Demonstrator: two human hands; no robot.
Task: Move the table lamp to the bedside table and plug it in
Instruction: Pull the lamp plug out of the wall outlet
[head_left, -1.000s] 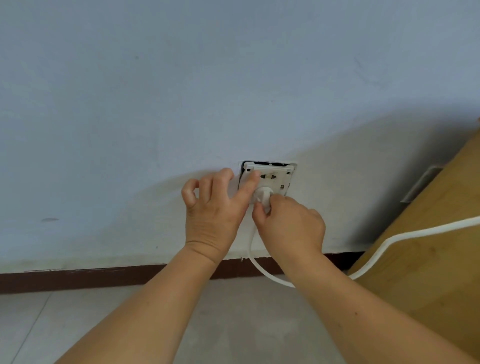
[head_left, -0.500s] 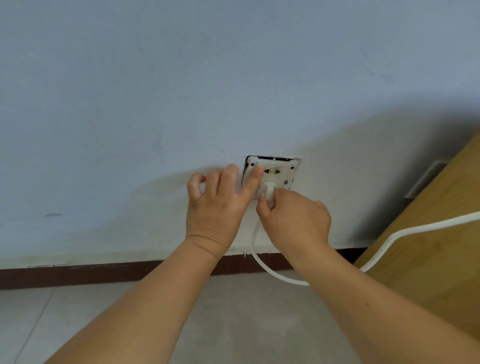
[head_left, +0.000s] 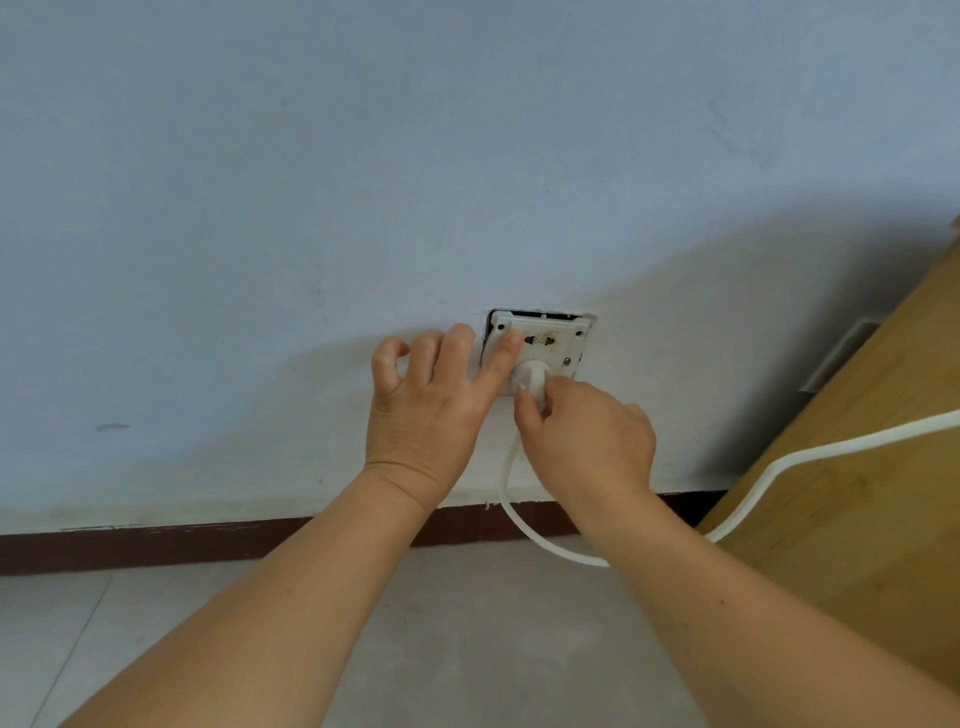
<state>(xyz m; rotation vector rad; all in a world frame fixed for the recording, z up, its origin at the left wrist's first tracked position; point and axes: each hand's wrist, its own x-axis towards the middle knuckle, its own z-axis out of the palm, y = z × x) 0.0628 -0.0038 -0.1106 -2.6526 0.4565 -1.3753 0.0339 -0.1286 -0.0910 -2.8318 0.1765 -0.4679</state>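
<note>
The white plug (head_left: 531, 378) sat against the lower part of the wall socket (head_left: 540, 345), pinched between thumb and fingers of the right hand (head_left: 587, 441). Whether its pins were fully seated could not be told (the hand covered the joint). The left hand (head_left: 431, 410) was spread open, index finger (head_left: 501, 358) pressed flat on the socket's left side, other fingers loosely curled against the wall (head_left: 363, 182). The socket plate stood slightly proud of the wall, with a dark gap along its top edge. The white cord (head_left: 753, 488) looped down from the plug, over the floor (head_left: 467, 623) near the dark skirting (head_left: 156, 545), then rose across the wooden cabinet (head_left: 857, 493) at right. The lamp itself was out of view.
</note>
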